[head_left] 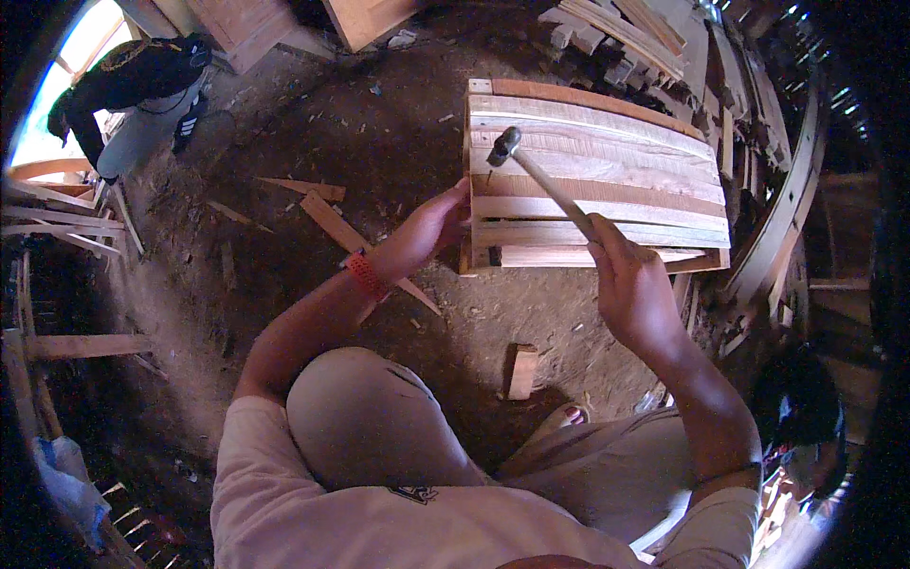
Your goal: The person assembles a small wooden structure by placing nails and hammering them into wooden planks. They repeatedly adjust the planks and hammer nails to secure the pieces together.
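Toward two o'clock, a slatted wooden crate [607, 169] is touched at its left edge by the left hand [436, 226]; whether it is gripped cannot be told. Wooden-handled hammer [553, 192], head over the crate, is clasped by the right hand [627, 277] at three o'clock. Wood block [522, 372]: five o'clock, on dirt floor [559, 318].

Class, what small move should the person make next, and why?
Probably a light downward tap: the right hand grips the hammer, whose head is near what looks like a nail on the slatted wooden piece, and the left hand is at its left edge.
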Demonstrator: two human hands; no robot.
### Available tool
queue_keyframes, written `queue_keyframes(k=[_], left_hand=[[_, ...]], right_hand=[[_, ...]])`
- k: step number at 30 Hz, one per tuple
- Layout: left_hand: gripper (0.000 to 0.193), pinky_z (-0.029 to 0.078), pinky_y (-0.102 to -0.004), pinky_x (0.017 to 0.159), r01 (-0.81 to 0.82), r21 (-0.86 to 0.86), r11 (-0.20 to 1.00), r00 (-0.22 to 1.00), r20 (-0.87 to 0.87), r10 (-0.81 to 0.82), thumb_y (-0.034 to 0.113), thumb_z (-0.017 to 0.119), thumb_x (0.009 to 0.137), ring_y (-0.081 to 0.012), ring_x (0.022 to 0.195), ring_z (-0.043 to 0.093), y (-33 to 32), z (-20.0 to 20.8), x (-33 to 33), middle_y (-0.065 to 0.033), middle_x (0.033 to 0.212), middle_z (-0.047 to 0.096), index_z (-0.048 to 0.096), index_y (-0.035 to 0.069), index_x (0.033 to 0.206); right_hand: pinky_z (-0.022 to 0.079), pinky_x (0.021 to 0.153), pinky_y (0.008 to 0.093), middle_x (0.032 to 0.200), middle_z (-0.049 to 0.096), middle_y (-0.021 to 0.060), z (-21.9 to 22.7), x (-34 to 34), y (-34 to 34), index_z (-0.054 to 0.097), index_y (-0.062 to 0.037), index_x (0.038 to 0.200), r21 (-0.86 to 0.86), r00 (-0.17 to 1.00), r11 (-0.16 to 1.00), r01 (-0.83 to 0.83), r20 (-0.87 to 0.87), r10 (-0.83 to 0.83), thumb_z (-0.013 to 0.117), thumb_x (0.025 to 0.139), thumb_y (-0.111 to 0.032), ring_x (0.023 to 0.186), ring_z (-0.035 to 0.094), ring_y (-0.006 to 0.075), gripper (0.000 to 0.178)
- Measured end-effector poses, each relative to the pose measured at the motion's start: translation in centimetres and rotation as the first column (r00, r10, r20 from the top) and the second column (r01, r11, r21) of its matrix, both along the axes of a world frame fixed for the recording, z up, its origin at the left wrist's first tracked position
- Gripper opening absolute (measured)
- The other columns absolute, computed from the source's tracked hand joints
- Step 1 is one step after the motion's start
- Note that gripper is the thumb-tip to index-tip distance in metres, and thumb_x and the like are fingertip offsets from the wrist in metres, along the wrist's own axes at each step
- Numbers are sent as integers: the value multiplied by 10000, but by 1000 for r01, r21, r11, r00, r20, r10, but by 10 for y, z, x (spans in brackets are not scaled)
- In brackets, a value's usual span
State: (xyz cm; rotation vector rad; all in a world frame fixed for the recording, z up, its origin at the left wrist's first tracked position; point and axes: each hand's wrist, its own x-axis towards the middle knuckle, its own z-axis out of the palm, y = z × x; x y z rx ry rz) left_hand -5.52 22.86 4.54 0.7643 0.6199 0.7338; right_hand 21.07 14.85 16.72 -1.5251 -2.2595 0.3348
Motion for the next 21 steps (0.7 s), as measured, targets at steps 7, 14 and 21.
queue_keyframes(k=[7,14,21], left_hand=[[538,540,-398,940,-56,-8,998,992,-113,55,480,349,1086,-228,1101,668,4,-17,10,-85,1273,663,533,74,1387],[546,514,-425,1004,-53,-46,998,997,45,55,491,334,1087,-255,1124,663,3,-25,13,-105,1280,658,529,77,1386],[556,530,-415,1000,-37,-117,992,998,41,42,508,364,1075,-243,1121,669,5,-28,13,-106,1267,666,546,61,1351]], right_hand=[[564,751,474,1026,694,298,9,-6,-2,559,62,1294,-7,996,999,37,-86,-38,552,992,-39,911,702,449,318],[580,735,497,1055,683,291,-2,4,3,538,30,1288,102,999,993,-54,-3,54,561,979,-49,884,695,449,320],[574,764,487,1040,692,293,11,-3,5,537,29,1323,-133,1000,991,-4,18,7,544,986,-31,936,703,431,342]])
